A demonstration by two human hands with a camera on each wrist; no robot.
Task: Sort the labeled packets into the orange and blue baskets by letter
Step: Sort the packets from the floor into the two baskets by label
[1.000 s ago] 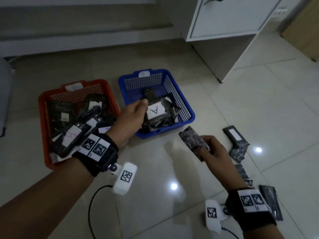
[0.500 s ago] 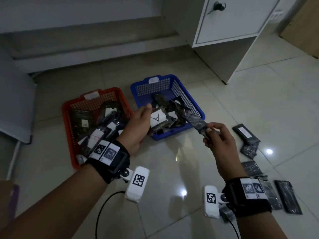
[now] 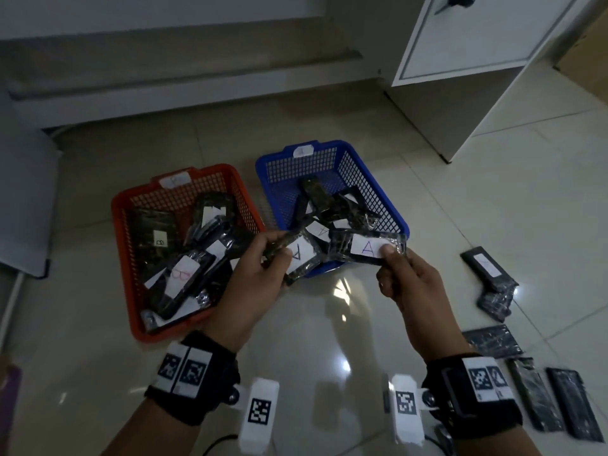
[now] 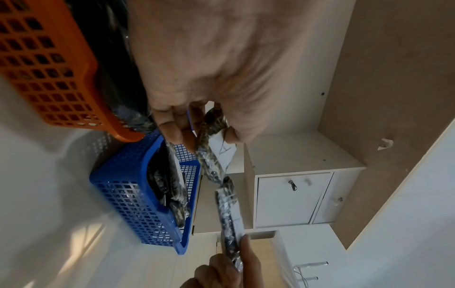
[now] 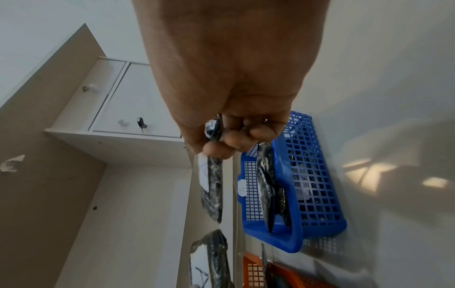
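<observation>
My left hand (image 3: 263, 268) pinches a dark packet (image 3: 301, 258) with a white "A" label, held over the near edge of the blue basket (image 3: 279, 189). My right hand (image 3: 404, 274) pinches a second dark packet (image 3: 365, 248), its "A" label facing up, just right of the first. The wrist views show each packet (image 4: 209, 154) (image 5: 213, 185) gripped between thumb and fingers. The blue basket carries an "A" tag and holds several packets. The orange basket (image 3: 123, 245) on the left holds several packets, some marked "B".
Several loose dark packets (image 3: 493, 281) lie on the tiled floor to the right of my right hand. A white cabinet (image 3: 477, 37) stands at the back right. A grey step runs along the back. Cables trail under my wrists.
My right hand brought its packet up and left beside the blue basket, turning its "A" label upward. My left hand kept hold of its "A" packet at the basket's near edge.
</observation>
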